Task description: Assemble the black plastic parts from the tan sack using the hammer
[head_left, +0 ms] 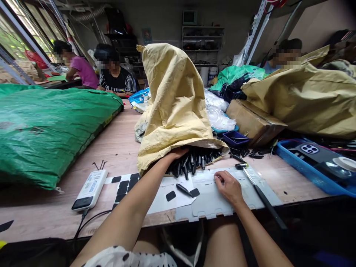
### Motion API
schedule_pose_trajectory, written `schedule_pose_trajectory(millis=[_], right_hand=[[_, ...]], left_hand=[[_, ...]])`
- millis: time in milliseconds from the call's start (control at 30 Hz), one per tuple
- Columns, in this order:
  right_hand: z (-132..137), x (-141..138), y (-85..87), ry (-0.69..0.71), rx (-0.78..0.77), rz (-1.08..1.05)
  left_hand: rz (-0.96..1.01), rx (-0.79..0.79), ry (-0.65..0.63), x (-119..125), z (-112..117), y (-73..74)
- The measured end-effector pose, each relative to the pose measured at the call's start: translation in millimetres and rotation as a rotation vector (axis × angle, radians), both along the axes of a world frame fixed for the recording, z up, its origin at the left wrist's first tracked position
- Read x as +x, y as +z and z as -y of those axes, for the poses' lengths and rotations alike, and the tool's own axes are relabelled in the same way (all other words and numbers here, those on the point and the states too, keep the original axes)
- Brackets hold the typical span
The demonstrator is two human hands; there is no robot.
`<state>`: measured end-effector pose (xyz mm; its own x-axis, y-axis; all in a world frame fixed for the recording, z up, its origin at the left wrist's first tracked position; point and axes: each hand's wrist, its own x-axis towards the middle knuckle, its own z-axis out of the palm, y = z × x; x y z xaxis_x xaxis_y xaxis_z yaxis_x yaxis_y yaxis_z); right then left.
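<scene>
My left hand (178,152) reaches into the mouth of a large yellow woven sack (175,100); its fingers are hidden under the sack's edge. Black pen-like tubes (191,163) lie heaped in that opening, beside the hand. My right hand (228,185) rests on a pale grey board (205,209), fingers curled in and thumb against them. Whether anything is between those fingertips I cannot make out. To its left, one loose black tube (183,190) lies by a small black rounded pad (170,195). A hammer (260,193) lies to its right.
A white power bank (90,191) with a cable lies left, near a big green sack (52,129). At right are a blue tray (314,167) holding a phone, a cardboard box (253,120) and a small dark-blue bin (236,139). Several people sit farther back.
</scene>
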<state>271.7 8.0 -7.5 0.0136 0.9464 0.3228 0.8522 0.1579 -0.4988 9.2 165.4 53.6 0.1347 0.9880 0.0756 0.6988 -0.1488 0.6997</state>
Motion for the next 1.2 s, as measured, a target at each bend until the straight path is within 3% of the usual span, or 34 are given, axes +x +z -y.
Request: schedule_pose_trajectory(millis=[133, 233, 300, 333, 400, 467, 600, 800, 900, 1000, 1100, 1200], right_hand=[[-1, 1, -1.3, 0.003, 0.004, -0.004], [-1, 0, -1.1, -0.009, -0.009, 0.005], [0, 0, -0.6, -0.015, -0.015, 0.01], [0, 0, -0.3, -0.016, -0.017, 0.011], [0, 0, 0.1, -0.019, -0.015, 0.008], [0, 0, 0.1, -0.022, -0.01, 0.001], [0, 1, -0.3, -0.02, -0.005, -0.015], [0, 0, 0.6, -0.03, -0.017, -0.019], [0, 0, -0.1, -0.034, -0.019, -0.017], [0, 1, -1.3, -0.034, -0.018, -0.015], [0, 1, -1.5, -0.038, -0.015, -0.02], [0, 1, -0.6, -0.036, -0.017, -0.029]], left_hand=[[-0.056, -0.09, -0.051, -13, 34, 16.3], [-0.101, -0.026, -0.011, -24, 102, 18.3], [-0.17, 0.16, 0.065, -31, 161, 8.3], [-0.214, 0.238, 0.038, -33, 189, 0.4], [-0.297, 0.31, -0.192, -35, 232, -16.8], [-0.361, 0.304, -0.244, -35, 252, -30.7], [-0.392, 0.296, -0.149, -30, 244, -40.0], [-0.422, 0.231, -0.205, -30, 240, -36.9], [-0.247, 0.189, -0.072, -28, 236, -20.9], [0.022, 0.14, 0.011, -17, 216, 3.0], [0.115, 0.116, -0.09, 3, 190, 13.5], [0.028, 0.137, -0.246, 21, 172, 2.6]])
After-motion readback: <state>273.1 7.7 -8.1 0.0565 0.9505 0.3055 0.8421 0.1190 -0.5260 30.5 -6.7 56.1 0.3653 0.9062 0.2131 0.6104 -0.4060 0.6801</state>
